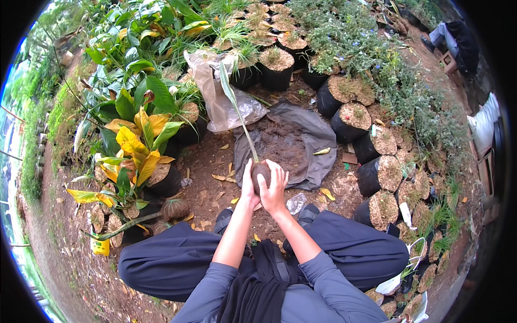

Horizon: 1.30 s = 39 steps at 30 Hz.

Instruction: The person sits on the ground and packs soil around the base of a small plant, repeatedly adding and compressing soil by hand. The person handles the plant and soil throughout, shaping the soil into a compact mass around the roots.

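Observation:
Both my hands cup a round brown root ball (259,177) in front of my body. My left hand (249,183) presses on its left side, and my right hand (273,186) wraps its right side with the thumb over the near face. From the ball a long, narrow variegated leaf (229,91) on a thin stalk rises away from me, tilted to the left. Beyond my hands lies a dark plastic sheet (319,171) with loose brown fibre (282,141) on it. A clear plastic bag (210,95) lies behind the leaf. Another round fibre ball with a leaf (175,209) rests at the left.
Black bags of pale mulch (365,173) curve along the right. Potted plants with yellow and green leaves (139,141) stand at the left, above a yellow container (100,245). A white bottle (406,214) lies at the right. A seated person (456,42) is at the upper right.

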Each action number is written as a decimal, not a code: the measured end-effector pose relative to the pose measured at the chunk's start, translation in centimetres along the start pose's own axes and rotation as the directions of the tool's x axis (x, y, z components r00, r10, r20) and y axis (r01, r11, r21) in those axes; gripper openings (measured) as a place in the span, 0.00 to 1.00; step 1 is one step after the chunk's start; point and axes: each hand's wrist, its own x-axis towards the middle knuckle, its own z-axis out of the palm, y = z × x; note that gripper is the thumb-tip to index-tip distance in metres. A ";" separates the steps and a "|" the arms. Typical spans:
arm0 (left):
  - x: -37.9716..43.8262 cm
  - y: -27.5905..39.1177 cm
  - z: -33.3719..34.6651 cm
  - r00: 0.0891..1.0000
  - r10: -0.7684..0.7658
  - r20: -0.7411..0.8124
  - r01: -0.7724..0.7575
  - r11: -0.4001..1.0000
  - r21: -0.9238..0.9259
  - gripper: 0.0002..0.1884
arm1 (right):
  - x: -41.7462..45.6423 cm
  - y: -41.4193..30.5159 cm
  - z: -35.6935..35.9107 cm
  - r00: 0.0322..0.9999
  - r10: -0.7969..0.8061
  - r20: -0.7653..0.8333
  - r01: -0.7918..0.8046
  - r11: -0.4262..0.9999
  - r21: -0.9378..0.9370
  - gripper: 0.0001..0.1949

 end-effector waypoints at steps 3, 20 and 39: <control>1.0 0.1 -1.6 0.999 -0.014 0.050 0.013 1.000 0.010 0.16 | -0.2 -0.2 0.4 0.998 -0.065 0.000 0.065 0.995 -0.074 0.31; 0.6 0.1 -1.5 0.992 0.090 -0.091 -0.064 0.966 0.249 0.32 | 0.8 0.9 -0.4 0.996 -0.078 0.051 0.080 0.996 -0.038 0.22; 2.0 -1.0 -3.0 0.994 0.104 0.023 -0.106 0.965 0.240 0.20 | -0.1 0.3 0.1 0.994 -0.106 -0.024 0.103 0.990 -0.099 0.26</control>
